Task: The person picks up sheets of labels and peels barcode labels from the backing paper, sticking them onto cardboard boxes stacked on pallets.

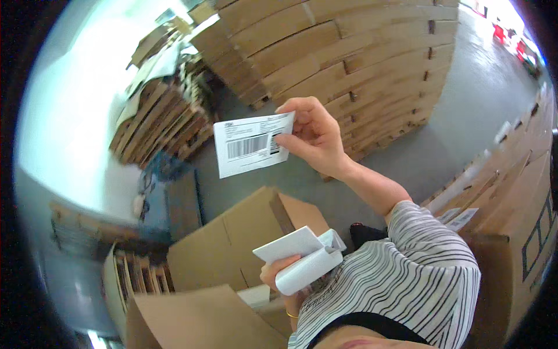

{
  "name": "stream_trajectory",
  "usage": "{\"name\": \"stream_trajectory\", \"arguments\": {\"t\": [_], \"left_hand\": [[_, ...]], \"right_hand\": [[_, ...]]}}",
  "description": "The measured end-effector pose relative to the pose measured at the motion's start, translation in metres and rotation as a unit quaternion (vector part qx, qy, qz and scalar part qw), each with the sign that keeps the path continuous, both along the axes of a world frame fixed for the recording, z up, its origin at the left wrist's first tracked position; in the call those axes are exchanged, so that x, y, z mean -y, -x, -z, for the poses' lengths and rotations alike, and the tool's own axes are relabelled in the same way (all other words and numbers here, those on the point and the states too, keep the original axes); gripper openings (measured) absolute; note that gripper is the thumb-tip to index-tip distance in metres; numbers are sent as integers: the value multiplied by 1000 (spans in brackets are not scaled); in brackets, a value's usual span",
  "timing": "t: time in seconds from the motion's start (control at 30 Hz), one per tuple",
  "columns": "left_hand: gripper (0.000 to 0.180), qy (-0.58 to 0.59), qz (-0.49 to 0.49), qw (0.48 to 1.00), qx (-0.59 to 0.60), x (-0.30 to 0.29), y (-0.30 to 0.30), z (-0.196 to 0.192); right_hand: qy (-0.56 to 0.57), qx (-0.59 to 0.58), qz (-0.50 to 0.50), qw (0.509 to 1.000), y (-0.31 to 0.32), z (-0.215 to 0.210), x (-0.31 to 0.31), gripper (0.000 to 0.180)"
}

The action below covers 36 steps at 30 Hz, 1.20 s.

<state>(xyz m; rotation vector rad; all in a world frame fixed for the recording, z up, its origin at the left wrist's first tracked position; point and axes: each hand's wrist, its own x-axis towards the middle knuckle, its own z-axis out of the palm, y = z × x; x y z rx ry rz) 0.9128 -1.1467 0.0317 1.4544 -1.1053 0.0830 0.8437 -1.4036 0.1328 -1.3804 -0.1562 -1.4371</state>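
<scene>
My right hand (314, 135) is raised in front of me and pinches the right edge of a white shipping label (251, 144) with a barcode, held flat and facing me. Lower down, my left hand (276, 276) grips a white roll of label paper (304, 267), with a loose white sheet sticking out over its top. A thin bracelet sits on my left wrist. My right arm wears a striped sleeve (418, 262). Below the roll lies an open brown cardboard box (232, 244).
Tall stacks of flat brown cartons (360, 64) stand on pallets behind the label. More stacked cardboard (163, 122) is at the left. Large brown boxes (517, 221) line the right side. A grey concrete floor (465, 110) runs between them. A cardboard flap (197, 320) lies near the bottom.
</scene>
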Motion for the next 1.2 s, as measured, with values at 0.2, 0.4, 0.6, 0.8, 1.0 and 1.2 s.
{"name": "stream_trajectory", "arguments": {"t": [0.2, 0.4, 0.6, 0.8, 1.0, 1.2], "left_hand": [[10, 47, 153, 987, -9, 136, -42, -26], [15, 1, 380, 923, -56, 295, -23, -57], [50, -126, 555, 750, -337, 439, 41, -33], [28, 32, 853, 522, -3, 516, 102, -44], [13, 34, 989, 146, 14, 492, 198, -89], [13, 107, 992, 59, 40, 452, 255, -96]], "right_hand": [[114, -109, 175, 972, 25, -5, 92, 40], [153, -129, 448, 871, 112, -5, 156, 38], [126, -168, 755, 621, 196, 3, 139, 35], [-67, -259, 899, 346, 178, 0, 51, 31], [-58, -162, 978, 117, 132, 13, -17, 63], [-126, -98, 987, 14, 124, 11, -44, 60]]}}
